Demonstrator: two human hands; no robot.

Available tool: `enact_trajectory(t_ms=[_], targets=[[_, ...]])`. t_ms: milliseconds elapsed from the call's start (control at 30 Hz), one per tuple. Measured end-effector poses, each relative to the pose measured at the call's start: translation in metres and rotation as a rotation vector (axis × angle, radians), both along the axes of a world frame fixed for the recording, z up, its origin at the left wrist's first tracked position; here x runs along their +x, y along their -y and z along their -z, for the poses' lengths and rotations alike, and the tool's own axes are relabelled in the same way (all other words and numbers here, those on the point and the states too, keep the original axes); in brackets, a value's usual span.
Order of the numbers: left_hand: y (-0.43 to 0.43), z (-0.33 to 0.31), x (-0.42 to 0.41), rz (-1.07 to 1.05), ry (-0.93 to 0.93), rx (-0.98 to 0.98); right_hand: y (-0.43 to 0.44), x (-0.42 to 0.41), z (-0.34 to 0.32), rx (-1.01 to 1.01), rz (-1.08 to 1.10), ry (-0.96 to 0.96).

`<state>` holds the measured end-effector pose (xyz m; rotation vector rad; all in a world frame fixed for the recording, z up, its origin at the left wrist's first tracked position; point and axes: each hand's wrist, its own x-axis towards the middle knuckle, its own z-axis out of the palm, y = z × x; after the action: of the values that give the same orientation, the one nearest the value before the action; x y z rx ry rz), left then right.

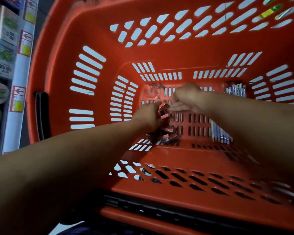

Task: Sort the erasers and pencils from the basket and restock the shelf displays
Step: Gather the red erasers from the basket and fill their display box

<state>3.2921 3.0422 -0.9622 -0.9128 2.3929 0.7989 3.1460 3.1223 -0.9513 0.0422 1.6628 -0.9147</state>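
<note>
Orange-red slotted plastic basket (95, 39) filled the view, with both bare arms reaching to its floor. The left hand (148, 116) clutched a stack of small red-sleeved rectangular erasers (164, 110); a loose heap of more erasers (166, 135) lay at its six o'clock. The right hand (187, 97), at the left's one o'clock, had curled fingers, but I could not tell whether it gripped anything. Slim lavender pencils (222, 134) lay at the floor's three o'clock.

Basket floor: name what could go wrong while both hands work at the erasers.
1. The left hand grips several erasers; a fuller handful may spill back onto the loose pile.
2. The basket floor is slotted, so small pieces might catch there.
3. The pencils lie apart; stray erasers could mix among them.
</note>
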Motion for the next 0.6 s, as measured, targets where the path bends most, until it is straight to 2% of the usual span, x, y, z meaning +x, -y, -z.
enact_trajectory(t_ms=[167,333,600], targets=[[0.006,0.0,-0.002,0.005,0.002,0.05,-0.011,-0.01,0.004,0.087,-0.403,-0.341],[0.014,-0.003,-0.006,-0.018,0.036,0.084,-0.015,-0.008,-0.005,0.065,-0.749,-0.548],[0.042,-0.035,-0.03,0.045,0.003,0.032,-0.013,-0.023,-0.022,0.037,-1.076,-0.804]])
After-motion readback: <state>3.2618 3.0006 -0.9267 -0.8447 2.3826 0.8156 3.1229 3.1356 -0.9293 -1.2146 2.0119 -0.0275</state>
